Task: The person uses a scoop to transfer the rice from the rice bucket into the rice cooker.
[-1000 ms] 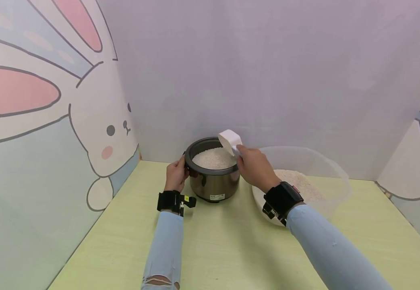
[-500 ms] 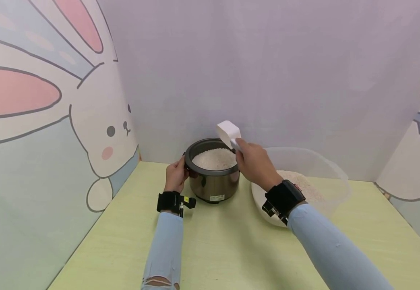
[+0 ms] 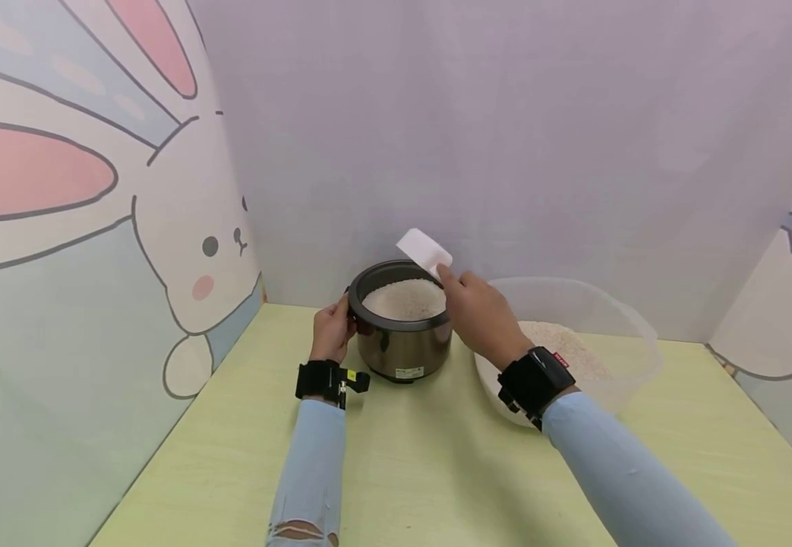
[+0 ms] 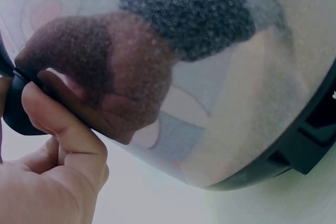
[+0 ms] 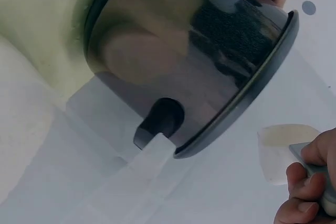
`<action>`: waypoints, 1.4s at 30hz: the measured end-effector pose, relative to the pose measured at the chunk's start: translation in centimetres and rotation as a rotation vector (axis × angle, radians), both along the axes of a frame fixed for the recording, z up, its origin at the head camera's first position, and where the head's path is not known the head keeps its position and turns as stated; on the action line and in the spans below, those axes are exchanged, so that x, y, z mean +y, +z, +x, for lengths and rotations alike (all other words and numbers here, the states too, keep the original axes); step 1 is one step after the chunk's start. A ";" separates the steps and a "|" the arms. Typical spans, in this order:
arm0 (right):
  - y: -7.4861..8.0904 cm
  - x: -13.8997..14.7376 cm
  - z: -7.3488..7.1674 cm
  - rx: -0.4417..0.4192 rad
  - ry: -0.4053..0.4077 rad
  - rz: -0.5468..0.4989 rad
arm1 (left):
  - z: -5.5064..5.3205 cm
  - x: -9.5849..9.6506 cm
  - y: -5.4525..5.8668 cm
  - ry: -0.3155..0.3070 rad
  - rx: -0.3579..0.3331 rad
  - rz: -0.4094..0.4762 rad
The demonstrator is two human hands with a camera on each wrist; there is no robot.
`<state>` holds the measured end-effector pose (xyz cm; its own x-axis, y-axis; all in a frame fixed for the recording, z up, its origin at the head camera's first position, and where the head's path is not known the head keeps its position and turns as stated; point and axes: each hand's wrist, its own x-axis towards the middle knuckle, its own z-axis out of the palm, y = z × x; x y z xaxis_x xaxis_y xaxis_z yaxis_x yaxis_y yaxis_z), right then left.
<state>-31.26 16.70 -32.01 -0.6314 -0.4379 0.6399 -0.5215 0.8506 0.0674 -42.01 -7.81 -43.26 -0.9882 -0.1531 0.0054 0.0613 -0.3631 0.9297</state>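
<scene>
A dark, shiny rice cooker (image 3: 396, 349) stands lidless on the table, with white rice (image 3: 404, 301) inside. My left hand (image 3: 331, 331) grips its left side handle, and the left wrist view shows the fingers curled around that black handle (image 4: 21, 109). Above the cooker's right rim, my right hand (image 3: 483, 317) holds a white scoop (image 3: 423, 249) by its handle. The scoop is tilted over to the left, and its inside is hidden in the head view. In the right wrist view, the scoop's cup (image 5: 278, 148) is apart from the cooker wall.
A translucent plastic tub (image 3: 645, 357) with a heap of rice (image 3: 566, 348) stands to the right of the cooker, partly behind my right forearm. A pale backdrop (image 3: 505, 137) rises close behind both. Printed side panels (image 3: 95, 365) bound the pale green table (image 3: 396, 471).
My right hand has raised the scoop slightly and turned it, so its open mouth no longer shows in the head view. My left hand and the cooker stay in place.
</scene>
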 end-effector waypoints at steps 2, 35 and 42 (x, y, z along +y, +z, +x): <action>0.2 -0.1 0.1 0.015 -0.002 -0.014 | 0.1 0.0 0.0 0.005 -0.008 -0.007; -1.6 1.9 1.1 -0.015 0.047 -0.495 | -0.7 -0.8 -0.2 -0.056 0.028 0.006; -2.8 2.1 1.7 -0.260 -0.011 -0.796 | -0.5 -0.8 -0.1 -0.026 0.032 0.006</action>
